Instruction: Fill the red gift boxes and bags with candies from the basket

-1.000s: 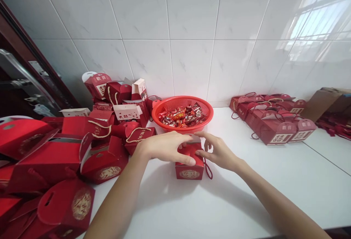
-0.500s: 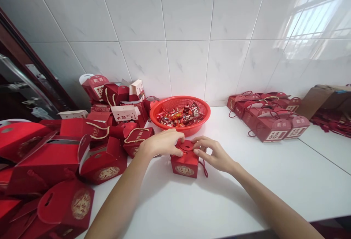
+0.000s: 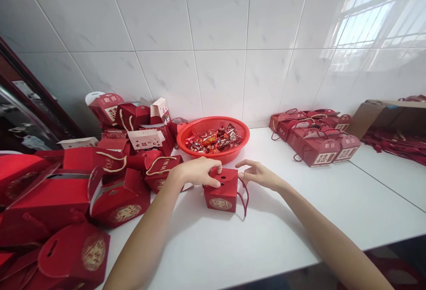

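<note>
A small red gift box point(image 3: 220, 192) with a gold round emblem stands upright on the white table, its top flaps folded down. My left hand point(image 3: 199, 172) grips the box's top from the left, thumb on the lid and fingers over the far side. A dark red cord handle point(image 3: 246, 199) loops out at the box's right side. At its upper end, the fingertips of my right hand point(image 3: 261, 175) pinch the cord, with the index finger raised apart. Behind the box, a red plastic basket point(image 3: 181, 141) holds wrapped candies point(image 3: 216, 139).
Many red gift boxes point(image 3: 123, 196), some with open tops, crowd the left side. Closed red boxes point(image 3: 319, 148) stand in rows at the right. Beyond them lies a cardboard box point(image 3: 369, 112) with dark red cords point(image 3: 396, 141). A tiled wall point(image 3: 219, 81) backs the table.
My right hand has moved off the box's lid to the right and drawn the cord's upper end up. My left hand stays on the box. The view has shifted slightly right.
</note>
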### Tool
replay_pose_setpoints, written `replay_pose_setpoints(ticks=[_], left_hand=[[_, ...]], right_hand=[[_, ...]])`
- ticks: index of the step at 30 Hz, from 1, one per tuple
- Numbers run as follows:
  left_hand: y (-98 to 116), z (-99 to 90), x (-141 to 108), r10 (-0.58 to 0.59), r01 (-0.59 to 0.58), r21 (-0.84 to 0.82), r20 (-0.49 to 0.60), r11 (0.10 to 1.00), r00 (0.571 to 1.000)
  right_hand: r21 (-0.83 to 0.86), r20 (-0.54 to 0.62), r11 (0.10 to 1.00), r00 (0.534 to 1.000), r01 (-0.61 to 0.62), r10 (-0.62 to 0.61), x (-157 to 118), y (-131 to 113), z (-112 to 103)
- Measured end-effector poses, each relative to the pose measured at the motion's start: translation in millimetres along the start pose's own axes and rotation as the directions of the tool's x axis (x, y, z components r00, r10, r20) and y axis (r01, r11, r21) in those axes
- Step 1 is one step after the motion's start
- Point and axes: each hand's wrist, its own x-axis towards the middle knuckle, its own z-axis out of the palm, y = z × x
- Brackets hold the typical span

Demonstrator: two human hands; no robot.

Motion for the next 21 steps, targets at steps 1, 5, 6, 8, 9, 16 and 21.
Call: replay_pose_setpoints(ticks=[1,5,6,8,9,16,21], left_hand=[[-1.0,0.2,0.7,-0.001,0.001,-0.001,0.001,1.000,1.000],[-2.1,0.4,3.1,0.027,-0.027,0.009,-0.010,1.000,1.000],[-1.9,0.4,3.7,0.042,-0.042,0.013,-0.016,0.999,0.999],[-1.1,0.6,5.1,0.066,-0.066,0.007,-0.029,0.998,0.997],[-0.5,0.9,5.8,0.072,-0.072,-0.003,-0.033,0.997,0.997],[8.4,5.5,10.9,0.039,-0.044,-0.060,-0.080,0.997,0.996],[13.6,10.1,14.5,0.038,-0.052,-0.142,-0.103,0.989,0.994]], right_hand=[[0.069,0.030,0.998,1.000,-0.005,0.003,-0.7,-1.1,-1.9],[0.247,0.105,0.969,0.994,-0.012,-0.015,-0.5,0.7,-5.7],[0.278,0.118,0.960,0.993,-0.016,-0.018,0.3,2.6,-5.6],[0.330,0.130,0.944,0.991,-0.023,-0.022,2.2,6.8,-4.6],[0.353,0.124,0.935,0.992,-0.021,-0.024,3.0,8.6,-4.1],[0.490,-0.049,0.869,0.998,0.066,-0.048,4.0,11.2,-9.3],[0.471,-0.095,0.873,0.991,0.127,-0.093,3.2,8.8,-13.5]])
